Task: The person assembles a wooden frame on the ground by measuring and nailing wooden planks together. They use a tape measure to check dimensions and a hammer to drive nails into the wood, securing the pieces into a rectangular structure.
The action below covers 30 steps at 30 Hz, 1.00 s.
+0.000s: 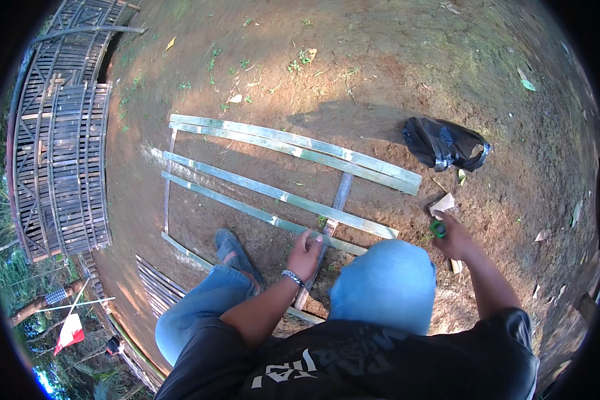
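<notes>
My left hand [305, 257] is at the near edge of a bamboo slat [273, 219], its fingers curled onto the slat where it crosses a darker crosspiece [341, 195]. Farther away, another slat [283, 196] and a close pair of slats [293, 144] lie across the same crosspiece. At their left ends runs a thin second crosspiece [167, 193]. My right hand [455, 239] is closed around a small green-and-black object [438, 229] beyond the slats' right ends; its full shape is hidden. A pale, flat piece [443, 204] shows just beyond that hand.
A black plastic bag [440, 143] lies on the bare soil at the right. Slatted bamboo panels [80, 160] stand along the left side. Nearer, more thin strips [159, 285] lie beside my leg. A red-and-white flag [70, 332] hangs at the lower left.
</notes>
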Motion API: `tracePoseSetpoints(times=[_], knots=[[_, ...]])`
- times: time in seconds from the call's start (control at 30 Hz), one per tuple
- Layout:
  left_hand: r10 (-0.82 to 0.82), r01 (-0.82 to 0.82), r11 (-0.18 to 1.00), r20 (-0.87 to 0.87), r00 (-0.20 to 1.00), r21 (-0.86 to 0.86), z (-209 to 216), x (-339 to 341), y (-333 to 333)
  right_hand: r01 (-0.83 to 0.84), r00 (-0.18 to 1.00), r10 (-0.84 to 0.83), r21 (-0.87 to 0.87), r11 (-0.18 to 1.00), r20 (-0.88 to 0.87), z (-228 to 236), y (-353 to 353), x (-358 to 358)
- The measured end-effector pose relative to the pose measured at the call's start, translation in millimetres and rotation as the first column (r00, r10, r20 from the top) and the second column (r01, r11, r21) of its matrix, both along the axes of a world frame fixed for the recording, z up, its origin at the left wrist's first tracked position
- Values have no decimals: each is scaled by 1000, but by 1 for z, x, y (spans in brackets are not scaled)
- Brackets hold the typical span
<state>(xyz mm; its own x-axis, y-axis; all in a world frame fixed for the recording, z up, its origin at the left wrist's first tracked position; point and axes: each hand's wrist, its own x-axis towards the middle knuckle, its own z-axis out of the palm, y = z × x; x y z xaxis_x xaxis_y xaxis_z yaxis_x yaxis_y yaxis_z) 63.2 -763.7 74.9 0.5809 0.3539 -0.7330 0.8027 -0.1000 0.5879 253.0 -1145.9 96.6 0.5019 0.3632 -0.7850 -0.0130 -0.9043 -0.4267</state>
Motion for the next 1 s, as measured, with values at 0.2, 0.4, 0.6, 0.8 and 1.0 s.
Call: tracePoseSetpoints(times=[0.2,0.4,0.6,0.8,1.0], knots=[[-511,515,839,-73,857,176,36,73,35,367,900,-151,-523,769,409,-27,-79,18],[-897,881,318,-189,399,352,25,151,48,165,807,110,-400,902,581,-37,-29,24],[-941,847,119,-213,262,518,-31,211,35,-370,781,354,-77,926,515,-24,99,48],[-960,791,141,-113,256,595,-80,221,56,0,773,23,-36,999,634,-83,210,66],[-977,750,119,-57,205,651,-93,240,53,154,805,-64,-104,983,589,-105,241,56]])
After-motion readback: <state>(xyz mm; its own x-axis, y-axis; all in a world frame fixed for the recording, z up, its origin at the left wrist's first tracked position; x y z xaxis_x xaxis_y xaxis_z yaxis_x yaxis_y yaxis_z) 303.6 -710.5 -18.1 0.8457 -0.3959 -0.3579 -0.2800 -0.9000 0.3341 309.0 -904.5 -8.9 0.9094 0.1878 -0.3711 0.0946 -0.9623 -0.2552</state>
